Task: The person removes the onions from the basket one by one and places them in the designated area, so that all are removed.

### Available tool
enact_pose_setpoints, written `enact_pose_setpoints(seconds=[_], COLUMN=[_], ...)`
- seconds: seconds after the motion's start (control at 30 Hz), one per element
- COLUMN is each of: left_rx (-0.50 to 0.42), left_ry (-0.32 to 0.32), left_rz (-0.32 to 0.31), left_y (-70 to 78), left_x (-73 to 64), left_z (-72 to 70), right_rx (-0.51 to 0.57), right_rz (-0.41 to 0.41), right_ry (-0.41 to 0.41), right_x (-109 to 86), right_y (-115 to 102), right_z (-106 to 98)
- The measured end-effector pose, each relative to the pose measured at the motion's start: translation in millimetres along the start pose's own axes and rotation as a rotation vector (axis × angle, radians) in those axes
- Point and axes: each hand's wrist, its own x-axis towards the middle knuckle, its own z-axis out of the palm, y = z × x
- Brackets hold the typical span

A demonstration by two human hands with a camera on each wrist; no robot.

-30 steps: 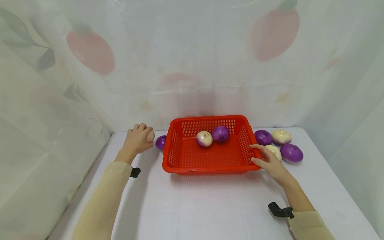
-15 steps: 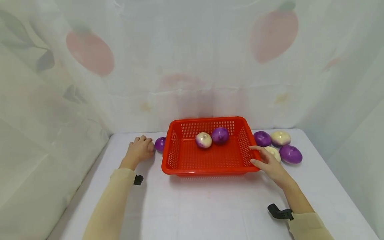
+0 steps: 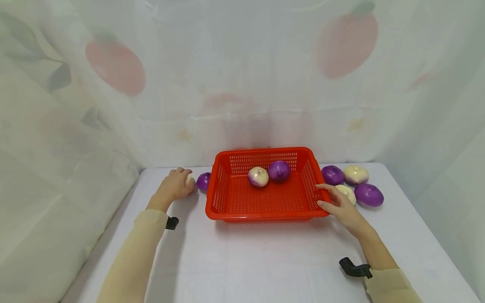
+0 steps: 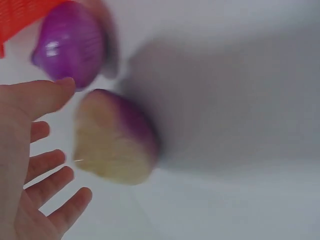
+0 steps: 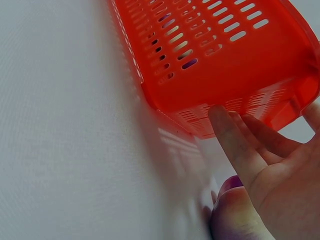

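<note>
In the left wrist view my left hand (image 3: 175, 185) has its fingers spread beside a cream-and-purple onion (image 4: 117, 137), with a gap between them. This onion stands on the table left of a purple onion (image 3: 203, 182), my thumb close to the purple one. My right hand (image 3: 342, 208) holds the right rim of a red slotted basket (image 3: 265, 216), with fingertips over the rim and other fingers against its outer wall (image 5: 235, 102). In the basket a cream-and-purple onion (image 3: 258, 176) lies against a purple onion (image 3: 279, 171).
Right of the basket is a cluster: two purple onions (image 3: 369, 195) and two cream ones (image 3: 355, 174), one partly behind my right hand. A white cloth covers the table (image 3: 261, 261). A printed curtain (image 3: 246, 84) hangs behind the back edge.
My left hand lowered the cream-and-purple onion from the air to the table beside the purple one, then let go and opened slightly away. The right hand and basket stayed in place.
</note>
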Motion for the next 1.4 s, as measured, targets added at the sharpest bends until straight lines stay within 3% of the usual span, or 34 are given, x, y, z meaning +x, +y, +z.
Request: enact_pose_setpoints(seconds=[0.3, 0.7, 0.97, 1.23, 1.4], left_rx=[0.052, 0.068, 0.107, 0.139, 0.129], left_ry=[0.061, 0.244, 0.233, 0.205, 0.222], left_rz=[0.099, 0.235, 0.313, 0.330, 0.378], left_y=[25.0, 97.8, 136.1, 155.9, 168.1], left_x=[2.2, 6.4, 9.5, 17.8, 23.3], left_z=[-36.7, -58.2, -68.3, -75.5, -77.5], right_rx=[0.010, 0.018, 0.048, 0.036, 0.028], right_rz=[0.011, 0.028, 0.013, 0.007, 0.006], right_ry=[-0.003, -0.007, -0.016, -0.018, -0.014], right_x=[0.6, -2.0, -1.3, -1.9, -0.1], right_y=[1, -2, 1, 3, 2], right_z=[0, 0, 1, 1, -1])
